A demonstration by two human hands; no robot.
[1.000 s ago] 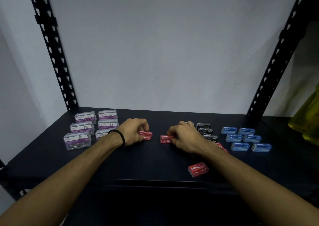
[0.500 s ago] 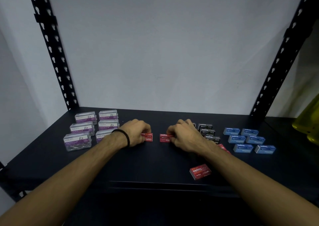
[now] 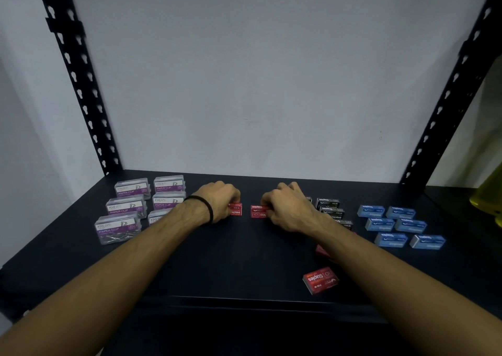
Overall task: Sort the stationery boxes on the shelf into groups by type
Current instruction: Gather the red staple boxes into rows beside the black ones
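On the black shelf (image 3: pixel 244 268), my left hand (image 3: pixel 217 203) grips red staple boxes (image 3: pixel 235 209) at mid-shelf; two seem stacked. My right hand (image 3: pixel 285 206) grips another pair of red staple boxes (image 3: pixel 258 211) just to the right, a small gap between the two piles. Another red staple box (image 3: pixel 320 279) lies loose near the front edge, and one more (image 3: pixel 322 250) peeks from under my right forearm. Clear purple-labelled paper clip boxes (image 3: pixel 125 206) sit grouped at the left. Black staple boxes (image 3: pixel 330 209) sit behind my right wrist. Blue staple boxes (image 3: pixel 399 225) form a group at the right.
Black perforated shelf uprights stand at the back left (image 3: pixel 78 84) and back right (image 3: pixel 451 89) against a white wall. A yellow object (image 3: pixel 489 198) sits on the neighbouring shelf at the far right.
Both hands have drawn slightly closer together, sliding their red boxes toward the centre and squaring them up. The other groups have not moved.
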